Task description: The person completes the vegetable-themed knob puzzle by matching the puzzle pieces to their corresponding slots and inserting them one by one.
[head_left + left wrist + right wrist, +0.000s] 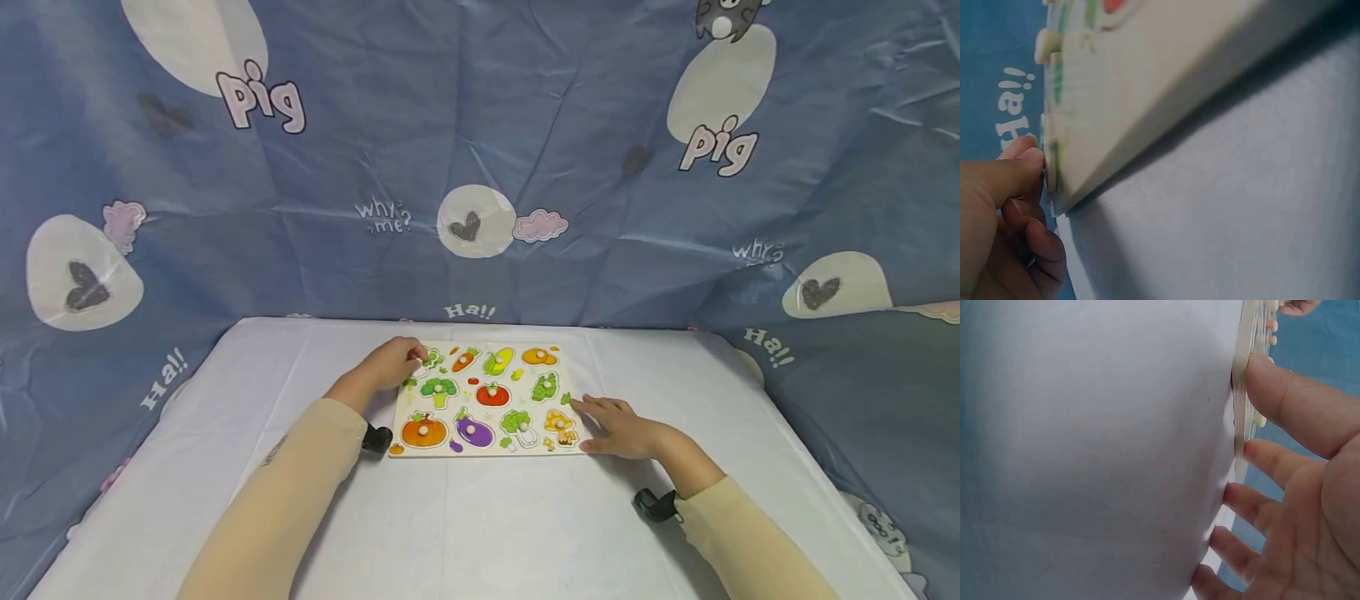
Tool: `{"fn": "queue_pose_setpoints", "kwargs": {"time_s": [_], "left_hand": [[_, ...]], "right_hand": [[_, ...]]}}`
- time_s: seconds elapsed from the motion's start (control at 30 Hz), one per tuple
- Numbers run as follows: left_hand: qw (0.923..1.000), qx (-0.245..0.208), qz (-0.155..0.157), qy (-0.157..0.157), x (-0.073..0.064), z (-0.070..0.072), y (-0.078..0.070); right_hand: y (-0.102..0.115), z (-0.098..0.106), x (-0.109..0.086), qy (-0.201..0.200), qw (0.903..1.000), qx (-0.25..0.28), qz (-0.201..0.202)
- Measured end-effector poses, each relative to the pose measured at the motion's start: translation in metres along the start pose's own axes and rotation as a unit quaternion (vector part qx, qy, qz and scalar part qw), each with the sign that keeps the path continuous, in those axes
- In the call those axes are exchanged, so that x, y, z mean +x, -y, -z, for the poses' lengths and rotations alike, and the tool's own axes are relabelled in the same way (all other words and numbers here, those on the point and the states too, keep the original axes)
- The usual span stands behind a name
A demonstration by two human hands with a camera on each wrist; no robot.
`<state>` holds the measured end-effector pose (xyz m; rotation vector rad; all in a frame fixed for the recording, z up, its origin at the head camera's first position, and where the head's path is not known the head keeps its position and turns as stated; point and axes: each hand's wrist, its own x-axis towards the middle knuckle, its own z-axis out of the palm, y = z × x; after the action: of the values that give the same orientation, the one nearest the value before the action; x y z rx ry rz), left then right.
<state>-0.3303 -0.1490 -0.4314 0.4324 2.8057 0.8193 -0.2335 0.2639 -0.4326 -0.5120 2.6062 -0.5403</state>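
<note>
A wooden vegetable knob puzzle board (517,417) lies flat on the white-covered table. At its far left corner my left hand (393,363) pinches a green-and-white vegetable puzzle piece (433,358) between thumb and index finger; the piece's knob is hidden by the fingers. The left wrist view has these fingertips (1032,156) right at the board's corner, other fingers curled beneath. My right hand (618,427) rests beside the right edge, fingers spread. Its thumb (1272,387) and index finger touch the board's side; the other fingertips rest on the cloth.
Several knobbed pieces sit in the board, among them a pumpkin (424,431), an eggplant (474,428), a tomato (492,395) and a mushroom (559,422). White cloth (480,525) covers the table. A blue printed curtain (337,167) hangs behind and at both sides.
</note>
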Motion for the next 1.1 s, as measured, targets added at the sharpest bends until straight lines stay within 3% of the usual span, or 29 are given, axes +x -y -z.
{"fn": "queue_pose_setpoints", "kwargs": {"time_s": [0.5, 1.1], "left_hand": [[0.9999, 0.008, 0.002, -0.008, 0.009, -0.004, 0.000], [0.9984, -0.021, 0.053, -0.002, 0.012, -0.010, -0.004]], "right_hand": [[-0.001, 0.002, 0.000, 0.001, 1.0000, 0.005, 0.007], [0.002, 0.001, 0.001, 0.006, 0.9998, 0.007, -0.015]]}}
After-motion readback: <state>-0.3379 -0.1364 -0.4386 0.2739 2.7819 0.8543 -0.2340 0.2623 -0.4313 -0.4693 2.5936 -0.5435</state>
